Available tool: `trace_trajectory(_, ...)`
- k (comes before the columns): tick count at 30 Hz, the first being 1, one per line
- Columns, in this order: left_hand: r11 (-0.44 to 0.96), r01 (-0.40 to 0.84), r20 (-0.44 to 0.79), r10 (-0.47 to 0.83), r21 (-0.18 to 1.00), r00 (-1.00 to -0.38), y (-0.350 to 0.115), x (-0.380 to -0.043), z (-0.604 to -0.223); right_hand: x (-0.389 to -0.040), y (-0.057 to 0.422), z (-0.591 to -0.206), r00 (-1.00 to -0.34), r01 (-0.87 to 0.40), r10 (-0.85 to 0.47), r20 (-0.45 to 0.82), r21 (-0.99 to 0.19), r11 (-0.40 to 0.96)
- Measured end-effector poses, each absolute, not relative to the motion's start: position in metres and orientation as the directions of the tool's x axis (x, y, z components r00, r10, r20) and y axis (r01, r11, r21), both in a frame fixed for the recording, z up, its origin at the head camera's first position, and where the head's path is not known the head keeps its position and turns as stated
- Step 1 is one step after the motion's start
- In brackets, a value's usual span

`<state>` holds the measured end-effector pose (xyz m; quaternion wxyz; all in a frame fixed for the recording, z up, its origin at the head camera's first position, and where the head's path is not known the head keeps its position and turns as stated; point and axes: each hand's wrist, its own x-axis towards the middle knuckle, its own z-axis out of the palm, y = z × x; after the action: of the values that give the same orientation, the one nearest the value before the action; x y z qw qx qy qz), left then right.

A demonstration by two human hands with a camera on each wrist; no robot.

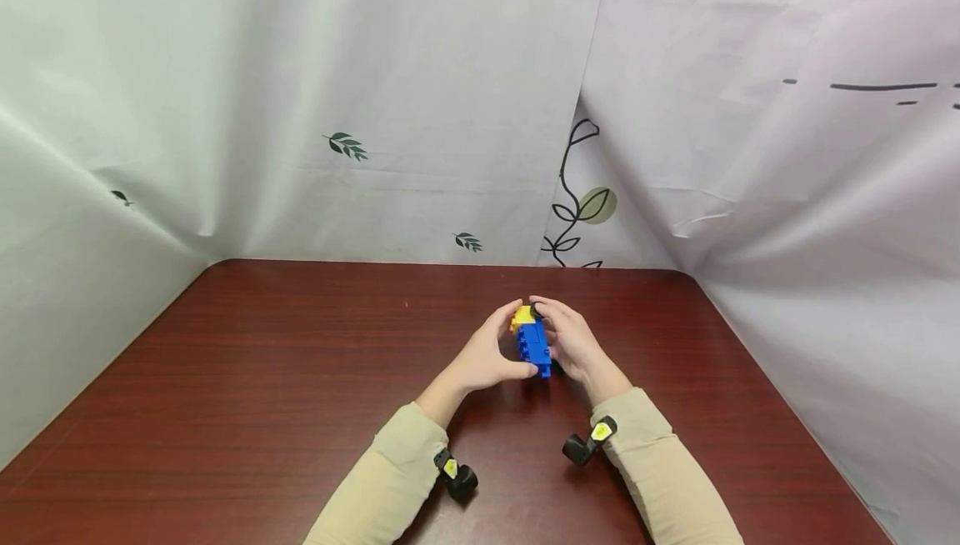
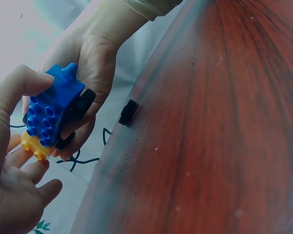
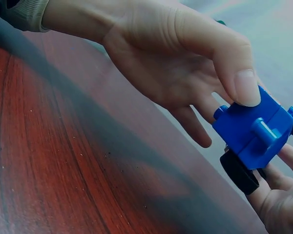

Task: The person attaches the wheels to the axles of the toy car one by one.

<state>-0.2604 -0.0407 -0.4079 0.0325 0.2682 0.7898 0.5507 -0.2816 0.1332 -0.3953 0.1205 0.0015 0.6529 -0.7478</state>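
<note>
Both hands hold a small toy vehicle of building blocks, blue (image 1: 534,343) with a yellow block (image 1: 523,316) at its far end and black wheels (image 3: 239,171). The left hand (image 1: 483,359) spans its length. Its thumb presses the near blue end, and its fingers reach the yellow end. The right hand (image 1: 573,341) grips the other side, with its fingertips at a black wheel by the far end. Round studs show along the blue block (image 2: 49,114) in the left wrist view, and a blue peg (image 3: 265,132) sticks out from its end in the right wrist view.
A small black wheel-like piece (image 2: 129,112) shows past the hands in the left wrist view. The dark red wooden table (image 1: 262,412) ends at a pale printed curtain (image 1: 420,95) behind and at the sides. Black cameras (image 1: 461,482) sit on both wrists.
</note>
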Motion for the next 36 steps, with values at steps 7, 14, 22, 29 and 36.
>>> trace_trajectory(7,0.286,0.345,0.195,0.444,0.894,-0.875,-0.0410,-0.2602,-0.4068,-0.2796,0.1312,-0.3944,-0.977,0.161,-0.164,-0.139,-0.978,-0.131)
trace_trajectory(14,0.301,0.359,0.210,0.429,0.884,-0.878,-0.0414,-0.2615,-0.4082,-0.2798,0.1305,-0.3942,-0.979,0.157,-0.153,-0.135,-0.978,-0.139)
trace_trajectory(22,0.346,0.357,0.203,0.410,0.868,-0.889,-0.0424,-0.2601,-0.4070,-0.2790,0.1295,-0.3931,-0.980,0.151,-0.147,-0.133,-0.982,-0.117)
trace_trajectory(29,0.355,0.350,0.197,0.401,0.867,-0.895,-0.0424,-0.2597,-0.4057,-0.2786,0.1295,-0.3920,-0.979,0.151,-0.154,-0.132,-0.981,-0.120)
trace_trajectory(36,0.335,0.343,0.199,0.397,0.878,-0.896,-0.0429,-0.2596,-0.4052,-0.2788,0.1294,-0.3919,-0.978,0.153,-0.158,-0.132,-0.980,-0.125)
